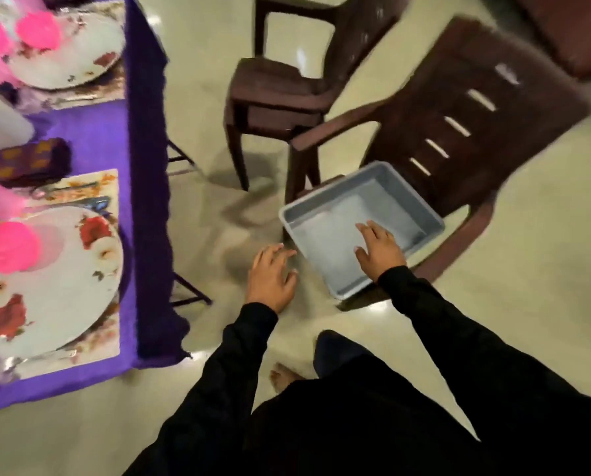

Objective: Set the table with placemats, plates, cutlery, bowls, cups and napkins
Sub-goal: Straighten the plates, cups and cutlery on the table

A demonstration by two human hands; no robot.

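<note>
**Hands at the grey tub, table laid at left**

The right hand [379, 247] reaches into the grey tub [421, 201], fingers straight and spread, palm down over something pale and flat on the tub's floor; blur hides whether it touches. The left hand [271, 276] hangs just outside the tub's near left corner, fingers loosely spread, holding nothing. Both sleeves are black.

The tub sits tilted on the seat of a brown chair [476, 108]; a second brown chair [280, 87] stands behind it.

At left, the table [143, 132] wears a purple cloth. Near its front edge a floral plate [64, 286] lies on a placemat [81, 187], with a pink cup [7, 247] on the plate. At the far edge a second plate [77, 60] carries another pink cup [38, 29]. Between the settings lies a dark box [29, 159].
</note>
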